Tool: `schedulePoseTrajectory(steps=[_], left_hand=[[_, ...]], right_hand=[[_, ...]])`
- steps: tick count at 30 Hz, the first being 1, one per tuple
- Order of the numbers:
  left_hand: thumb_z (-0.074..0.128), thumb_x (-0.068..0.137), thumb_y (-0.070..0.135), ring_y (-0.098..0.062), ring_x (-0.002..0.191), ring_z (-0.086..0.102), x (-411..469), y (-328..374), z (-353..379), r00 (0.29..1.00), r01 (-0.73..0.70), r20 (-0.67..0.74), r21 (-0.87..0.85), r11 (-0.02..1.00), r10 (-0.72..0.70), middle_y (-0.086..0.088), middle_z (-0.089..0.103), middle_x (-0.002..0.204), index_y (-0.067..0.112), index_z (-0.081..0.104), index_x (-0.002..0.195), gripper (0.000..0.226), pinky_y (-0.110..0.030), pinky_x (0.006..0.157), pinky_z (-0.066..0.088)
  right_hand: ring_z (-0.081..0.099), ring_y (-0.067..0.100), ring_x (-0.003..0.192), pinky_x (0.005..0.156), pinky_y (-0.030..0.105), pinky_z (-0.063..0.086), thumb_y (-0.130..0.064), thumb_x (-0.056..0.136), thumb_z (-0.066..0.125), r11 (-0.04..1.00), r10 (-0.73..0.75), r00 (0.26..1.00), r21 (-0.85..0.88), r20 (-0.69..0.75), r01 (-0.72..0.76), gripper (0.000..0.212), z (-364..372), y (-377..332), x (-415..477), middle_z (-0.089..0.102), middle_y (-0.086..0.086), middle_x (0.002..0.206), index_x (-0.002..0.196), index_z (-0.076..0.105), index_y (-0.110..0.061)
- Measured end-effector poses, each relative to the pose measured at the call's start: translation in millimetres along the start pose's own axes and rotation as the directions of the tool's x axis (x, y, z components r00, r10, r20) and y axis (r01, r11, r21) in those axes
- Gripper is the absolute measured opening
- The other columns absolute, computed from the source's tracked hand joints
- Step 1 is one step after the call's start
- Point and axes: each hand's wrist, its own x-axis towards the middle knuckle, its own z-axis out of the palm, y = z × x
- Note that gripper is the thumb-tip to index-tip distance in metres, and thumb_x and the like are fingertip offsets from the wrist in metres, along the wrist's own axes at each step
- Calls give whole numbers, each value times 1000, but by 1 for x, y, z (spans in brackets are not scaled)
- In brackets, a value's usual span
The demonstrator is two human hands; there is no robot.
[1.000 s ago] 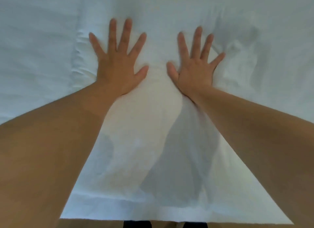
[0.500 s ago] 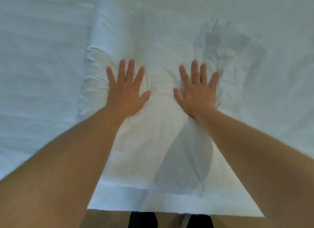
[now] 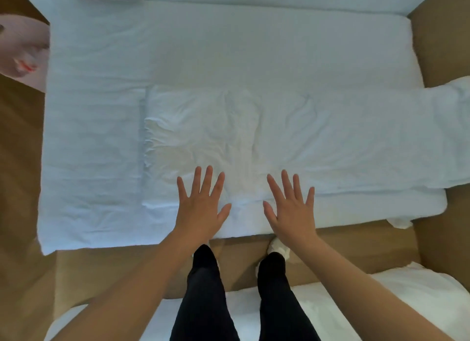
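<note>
A white mattress (image 3: 96, 127) covered by a sheet lies across the wooden floor. On it a folded white duvet (image 3: 318, 142) stretches from the middle out past the bed's right edge. My left hand (image 3: 201, 208) is flat with fingers spread over the duvet's near edge. My right hand (image 3: 292, 211) is spread the same way just to its right. Neither hand holds anything, and whether the palms touch the cloth is unclear.
My legs (image 3: 203, 302) in black trousers stand on the wooden floor (image 3: 23, 178) between this bed and more white bedding (image 3: 407, 300) at the bottom. A pink object (image 3: 23, 51) sits at the far left edge.
The view has pulled far back, so the whole bed shows. Both hands slid toward me along the duvet, from its middle to its near edge, still flat and spread.
</note>
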Motion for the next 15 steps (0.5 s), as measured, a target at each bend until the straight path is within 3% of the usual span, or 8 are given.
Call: schedulePoseTrajectory(steps=[4, 8, 10, 13, 15], left_hand=[[13, 91, 66, -31, 148, -9, -44, 59, -36, 997, 8, -76, -1, 1000, -8, -8, -5, 162, 25, -4, 153, 76, -62, 114, -4], [-3, 86, 69, -29, 147, -16, -68, 132, -48, 992, 2, -126, -1, 1000, -2, -5, -15, 160, 26, -13, 151, 79, -61, 114, -6], [-3, 87, 67, -29, 148, -10, -74, 176, -50, 988, -4, -153, -42, 999, -3, -5, -7, 161, 24, -5, 152, 79, -62, 115, 0], [-10, 88, 69, -31, 148, -5, -75, 242, -54, 989, -13, -150, -67, 998, 2, -7, -1, 162, 24, -3, 153, 79, -63, 114, 2], [-20, 80, 70, -30, 147, -14, -74, 284, -60, 991, -34, -129, -59, 998, 26, -5, -11, 161, 26, -15, 150, 83, -61, 113, -5]], right_hand=[[-13, 28, 149, 116, 59, -6, -61, 89, -3, 999, 21, 999, 29, -29, -20, 67, -27, 51, -65, -12, 0, 163, 152, -11, -40], [-15, 28, 149, 116, 57, -7, -60, 91, -1, 999, 24, 999, 50, -45, -22, 66, -48, 126, -104, -15, -1, 163, 152, -12, -40], [-14, 28, 149, 117, 56, -7, -58, 98, 12, 996, 33, 997, 82, -64, -28, 62, -57, 169, -122, -14, -1, 163, 154, -8, -39], [-11, 28, 150, 117, 56, -6, -56, 96, 14, 992, 59, 992, 116, -110, -46, 63, -67, 231, -146, -11, 0, 163, 155, -2, -37], [-11, 28, 150, 118, 55, -4, -54, 101, 18, 987, 103, 991, 132, -90, -91, 61, -70, 266, -158, -11, 1, 164, 155, -3, -36]])
